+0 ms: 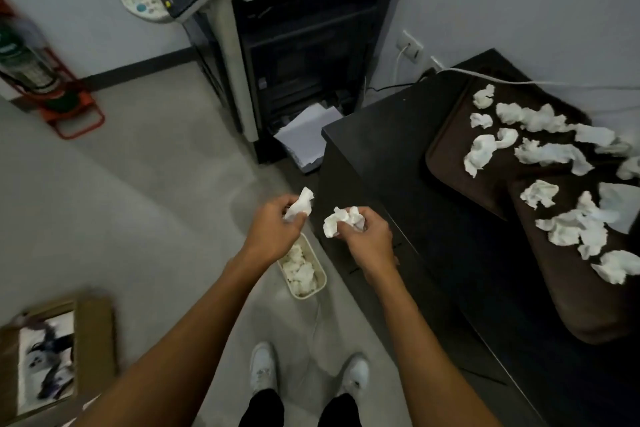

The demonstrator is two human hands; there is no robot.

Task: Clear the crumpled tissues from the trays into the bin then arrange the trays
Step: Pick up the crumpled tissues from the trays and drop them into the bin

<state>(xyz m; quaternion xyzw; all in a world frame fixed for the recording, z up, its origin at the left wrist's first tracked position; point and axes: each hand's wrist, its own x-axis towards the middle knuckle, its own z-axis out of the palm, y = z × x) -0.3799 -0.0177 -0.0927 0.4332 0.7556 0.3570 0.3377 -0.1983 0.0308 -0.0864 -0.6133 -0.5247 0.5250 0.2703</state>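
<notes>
Clutching tissues (343, 220) in both grips (273, 230) (369, 239), above bin (324, 279)

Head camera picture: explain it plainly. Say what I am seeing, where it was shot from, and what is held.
Nothing robotic here: one camera worn on a person's head looks down at their bare arms. The left hand pinches a crumpled tissue; the right hand grips a second wad. Below them on the floor stands a small cream bin, already holding tissues. To the right, two brown trays on a black table carry many more tissues. A photocopier stands behind.
</notes>
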